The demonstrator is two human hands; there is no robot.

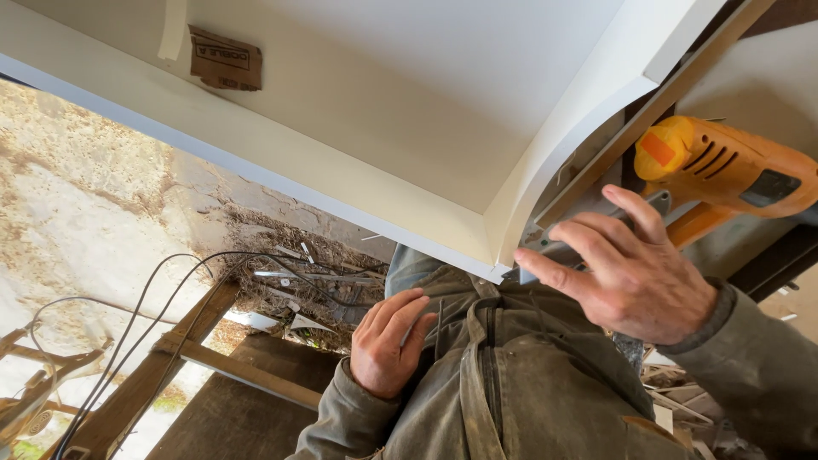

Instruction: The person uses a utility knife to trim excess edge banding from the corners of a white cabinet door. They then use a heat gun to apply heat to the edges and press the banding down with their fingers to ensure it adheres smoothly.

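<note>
The right hand (635, 268) lies with fingers spread over a grey metal bracket (545, 243) at the curved corner of a smooth white panel (400, 111), pressing on it rather than gripping. Just beyond its fingertips sits an orange plastic drill (724, 170) (ribbed vents along its body), which no hand holds. The left hand (388, 341) rests loosely curled and empty on a stiff, grimy olive jacket (511, 383), close under the panel's sharp lower edge. A scrap of brown cardboard (223, 60) is stuck to the panel. Below, to the left, open room shows black cables (162, 290) looping over rough wooden beams (170, 349).
</note>
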